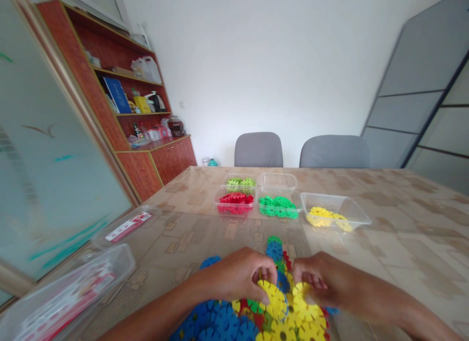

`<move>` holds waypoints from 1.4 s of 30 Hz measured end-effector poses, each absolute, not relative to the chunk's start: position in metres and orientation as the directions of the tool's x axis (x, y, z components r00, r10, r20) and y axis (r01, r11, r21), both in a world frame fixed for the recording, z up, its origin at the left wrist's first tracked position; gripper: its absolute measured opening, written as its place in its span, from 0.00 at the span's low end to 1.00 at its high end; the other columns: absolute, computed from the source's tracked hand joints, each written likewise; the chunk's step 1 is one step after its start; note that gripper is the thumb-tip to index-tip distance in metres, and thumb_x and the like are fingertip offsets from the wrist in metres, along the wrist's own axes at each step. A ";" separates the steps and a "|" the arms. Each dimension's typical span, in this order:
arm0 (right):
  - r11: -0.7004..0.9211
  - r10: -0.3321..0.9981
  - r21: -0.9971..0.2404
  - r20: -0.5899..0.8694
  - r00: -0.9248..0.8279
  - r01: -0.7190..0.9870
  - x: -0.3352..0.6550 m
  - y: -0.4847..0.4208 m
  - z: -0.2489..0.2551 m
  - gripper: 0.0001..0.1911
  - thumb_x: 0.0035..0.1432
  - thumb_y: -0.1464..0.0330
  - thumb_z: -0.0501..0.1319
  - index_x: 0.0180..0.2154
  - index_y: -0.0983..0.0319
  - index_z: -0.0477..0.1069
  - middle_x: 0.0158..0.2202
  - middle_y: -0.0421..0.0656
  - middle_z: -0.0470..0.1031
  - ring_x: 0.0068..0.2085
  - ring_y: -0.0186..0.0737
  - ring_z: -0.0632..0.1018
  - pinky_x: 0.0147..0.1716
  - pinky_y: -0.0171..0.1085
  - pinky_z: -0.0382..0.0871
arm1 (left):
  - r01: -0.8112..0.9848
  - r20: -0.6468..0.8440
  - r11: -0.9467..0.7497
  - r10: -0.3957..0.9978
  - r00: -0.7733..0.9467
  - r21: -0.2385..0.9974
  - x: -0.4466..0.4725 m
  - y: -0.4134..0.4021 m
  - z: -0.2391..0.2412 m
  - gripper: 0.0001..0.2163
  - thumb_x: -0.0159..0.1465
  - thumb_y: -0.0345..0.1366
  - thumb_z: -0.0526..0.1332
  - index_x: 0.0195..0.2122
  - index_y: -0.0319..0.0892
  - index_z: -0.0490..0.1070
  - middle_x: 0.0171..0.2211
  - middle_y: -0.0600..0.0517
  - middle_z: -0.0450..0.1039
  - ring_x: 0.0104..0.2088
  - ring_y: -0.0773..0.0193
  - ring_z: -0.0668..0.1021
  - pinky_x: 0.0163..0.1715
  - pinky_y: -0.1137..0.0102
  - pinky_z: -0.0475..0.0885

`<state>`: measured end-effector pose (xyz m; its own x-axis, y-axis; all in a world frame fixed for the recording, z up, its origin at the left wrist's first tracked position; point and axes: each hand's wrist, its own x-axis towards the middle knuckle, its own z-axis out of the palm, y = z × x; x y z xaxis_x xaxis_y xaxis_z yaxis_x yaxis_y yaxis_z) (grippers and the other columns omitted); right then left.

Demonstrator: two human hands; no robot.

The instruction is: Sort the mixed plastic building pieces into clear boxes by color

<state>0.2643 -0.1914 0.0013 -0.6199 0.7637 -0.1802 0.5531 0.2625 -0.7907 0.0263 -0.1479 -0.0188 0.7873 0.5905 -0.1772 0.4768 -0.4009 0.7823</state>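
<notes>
My left hand (240, 272) is closed, thumb and fingers gripping a yellow notched plastic disc (273, 300). Just across from it, my right hand (324, 277) pinches another yellow notched disc (300, 296) over the pile. Whether more than one disc sits in either grip I cannot tell. Beneath both hands spreads a heap of flower-shaped discs, with blue discs (225, 321) at the left and yellow discs (284, 330) at the centre and right. Red and green pieces show between them. A blue disc (274, 250) and a green disc (274, 239) lie at the heap's far end.
Clear tubs beyond the heap hold light green (240, 183), red (236, 203), green (278, 206) and yellow discs (324, 217). Behind the green one stands a clear tub (278, 181). A larger plastic container (126, 263) is at the left. Two grey chairs (258, 149) stand beyond the table.
</notes>
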 end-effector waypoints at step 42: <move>0.164 0.894 -0.973 0.076 -0.442 0.164 0.240 -0.171 -0.046 0.13 0.59 0.59 0.61 0.31 0.60 0.61 0.23 0.33 0.61 0.23 0.29 0.65 0.21 0.30 0.58 | 0.240 -0.175 0.004 0.696 0.696 0.971 0.031 -0.136 -0.028 0.13 0.52 0.40 0.65 0.32 0.40 0.63 0.22 0.58 0.65 0.20 0.71 0.67 0.20 0.75 0.63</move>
<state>0.2405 -0.1713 -0.0457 -0.4422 0.8937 0.0763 0.1643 0.1643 -0.9726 0.0311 -0.1362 -0.0281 0.6964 0.6959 -0.1753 0.2405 0.0038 0.9706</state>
